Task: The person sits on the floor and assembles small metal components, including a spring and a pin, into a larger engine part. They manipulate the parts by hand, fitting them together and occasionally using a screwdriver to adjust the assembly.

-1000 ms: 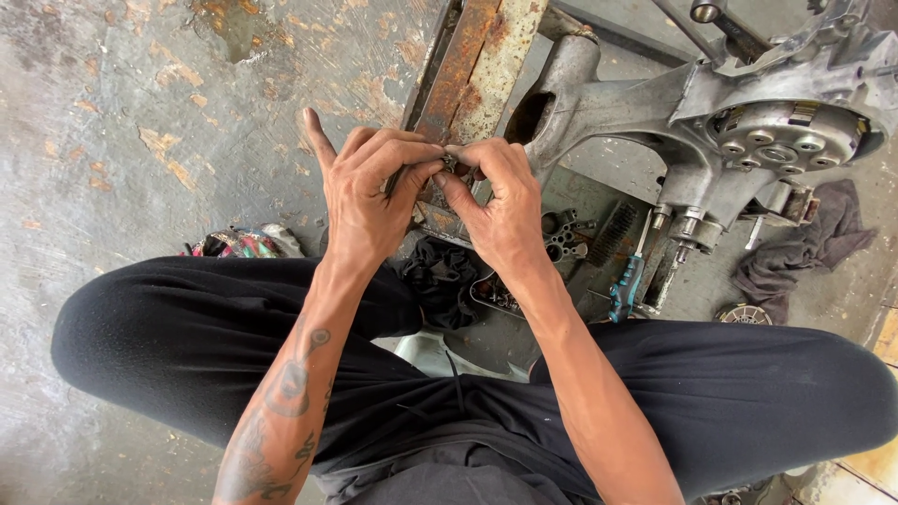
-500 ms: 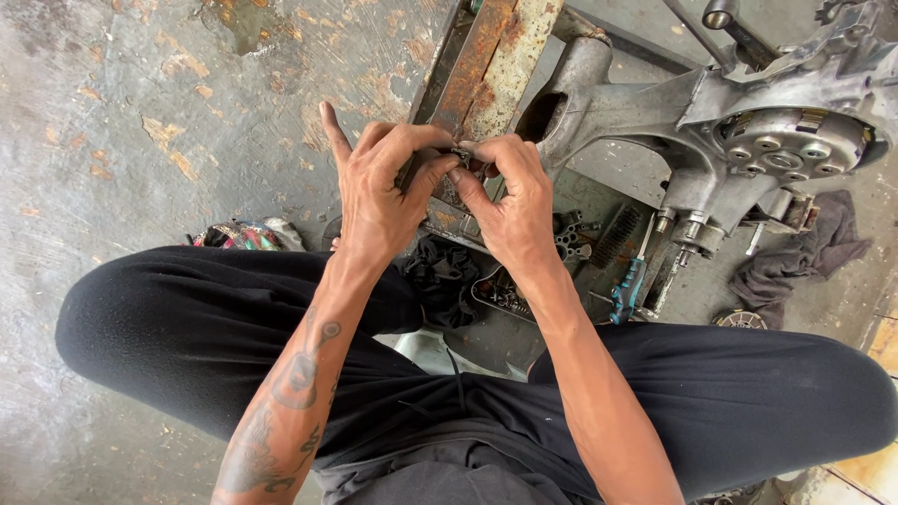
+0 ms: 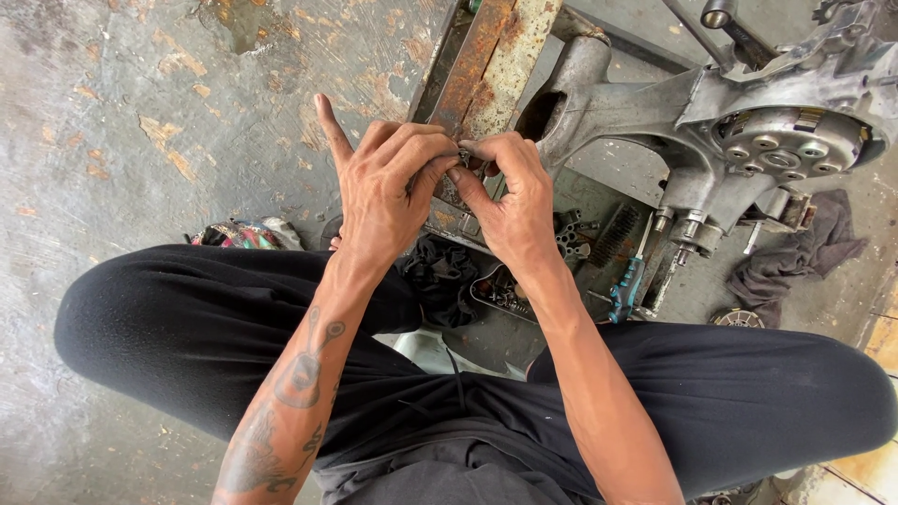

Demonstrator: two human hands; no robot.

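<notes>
Concrete floor (image 3: pixel 140 122), grey, stained w/ rust-coloured patches, fills most of what I see; I'm sitting on it cross-legged in black trousers (image 3: pixel 187 327). Next biggest: aluminium engine casing (image 3: pixel 748 122) at upper right, round hub w/ bolt heads facing up, one arm of it reaching toward centre. Rusty steel channel (image 3: pixel 491 47) runs from the top edge down toward my hands, just left of that arm. Dark rag (image 3: pixel 795 257) lies on the floor right of the casing, near my right knee. Another black cloth (image 3: pixel 440 276) is bunched betw. my knees, and a colourful rag (image 3: pixel 234 234) sits on the floor just past my left leg. Screwdriver w/ blue-green handle (image 3: pixel 625 290) lies below the casing, close to my right forearm; a tray of small dark parts (image 3: pixel 505 290) is just beside it, partly hidden by my wrist.

Left hand (image 3: pixel 383 192) & right hand (image 3: pixel 510 201) meet in front of me, over the lower end of the channel. Both sets of fingertips are pinched together on a small metal part (image 3: pixel 465 161), thumbs & forefingers pressing in from either side; left pinky sticks up free. Part is mostly covered by my fingers, so can't tell its shape, only that it's small, greyish & held at the join of both hands.
</notes>
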